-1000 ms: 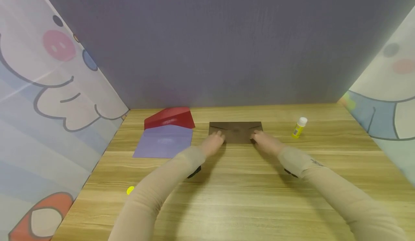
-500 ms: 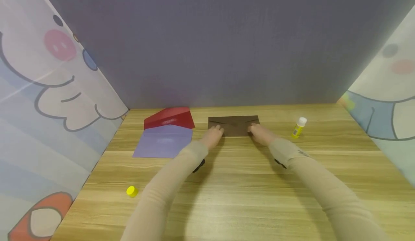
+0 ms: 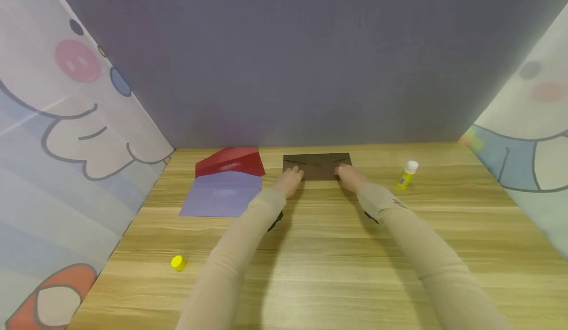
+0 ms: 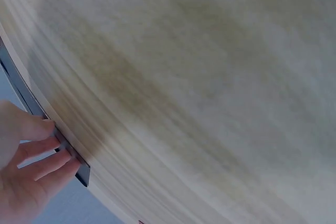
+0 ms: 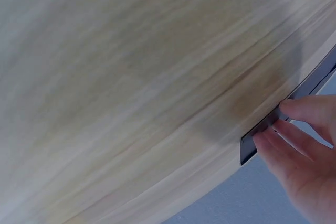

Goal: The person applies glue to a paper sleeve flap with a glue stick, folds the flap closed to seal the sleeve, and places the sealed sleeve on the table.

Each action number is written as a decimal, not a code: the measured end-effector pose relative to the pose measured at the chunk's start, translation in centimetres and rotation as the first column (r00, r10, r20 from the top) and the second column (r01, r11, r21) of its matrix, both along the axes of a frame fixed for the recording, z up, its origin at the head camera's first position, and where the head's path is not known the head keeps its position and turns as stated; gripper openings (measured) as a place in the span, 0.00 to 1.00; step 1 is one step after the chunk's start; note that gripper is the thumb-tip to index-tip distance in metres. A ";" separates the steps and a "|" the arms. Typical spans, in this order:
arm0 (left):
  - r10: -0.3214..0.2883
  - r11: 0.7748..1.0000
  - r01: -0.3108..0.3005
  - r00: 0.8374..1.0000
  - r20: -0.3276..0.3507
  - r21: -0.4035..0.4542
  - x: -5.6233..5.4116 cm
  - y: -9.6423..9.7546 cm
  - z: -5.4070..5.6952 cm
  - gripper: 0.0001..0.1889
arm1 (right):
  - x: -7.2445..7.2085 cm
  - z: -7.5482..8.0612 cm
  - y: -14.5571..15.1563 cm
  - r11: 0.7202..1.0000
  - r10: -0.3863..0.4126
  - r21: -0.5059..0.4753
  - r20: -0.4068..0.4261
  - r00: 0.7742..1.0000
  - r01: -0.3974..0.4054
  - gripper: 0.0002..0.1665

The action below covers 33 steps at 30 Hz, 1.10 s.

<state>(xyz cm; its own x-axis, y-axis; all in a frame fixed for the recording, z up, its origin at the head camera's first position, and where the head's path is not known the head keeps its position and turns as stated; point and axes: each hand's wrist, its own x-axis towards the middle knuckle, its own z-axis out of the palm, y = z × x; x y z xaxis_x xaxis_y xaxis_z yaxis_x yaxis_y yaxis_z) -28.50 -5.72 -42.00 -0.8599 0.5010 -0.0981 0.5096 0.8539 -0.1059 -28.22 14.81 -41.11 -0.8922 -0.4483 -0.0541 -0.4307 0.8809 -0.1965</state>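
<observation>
A dark brown envelope [image 3: 317, 167] lies at the back middle of the table, its flap lines facing up. My left hand [image 3: 290, 179] grips its near edge toward the left end. Toward the right end my right hand [image 3: 350, 176] grips the same edge. In the left wrist view the thumb and fingertips of the left hand [image 4: 37, 156] meet on the thin dark edge of the envelope [image 4: 68, 153]. The right wrist view likewise has the right hand [image 5: 304, 145] pinching the envelope [image 5: 252, 142] near its corner.
Left of the hands, a purple envelope [image 3: 222, 197] partly overlaps a glossy red envelope [image 3: 232, 162]. A yellow glue stick [image 3: 406, 177] with a white top is at the right. The yellow cap [image 3: 178, 263] sits front left. A grey panel [image 3: 310, 73] rises behind the table.
Both hands have moved the brown envelope away from the person, toward the grey panel, and slightly left. The left sleeve no longer partly covers the yellow cap.
</observation>
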 end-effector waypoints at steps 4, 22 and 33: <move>0.017 1.000 -0.017 1.000 0.000 0.013 -0.2 0.0 -0.2 0.19 | -0.4 -0.2 0.0 1.000 -0.020 -0.010 -0.009 1.000 0.020 0.16; 0.076 0.997 -0.073 0.992 0.105 -0.037 0.0 0.2 0.8 0.21 | -0.3 -0.3 -0.3 0.998 -0.062 0.023 0.022 0.998 0.062 0.18; 0.101 0.992 -0.112 0.982 0.158 0.060 -8.6 -1.7 -9.3 0.27 | 0.2 -0.6 -0.6 0.996 -0.068 0.062 0.013 0.998 0.068 0.22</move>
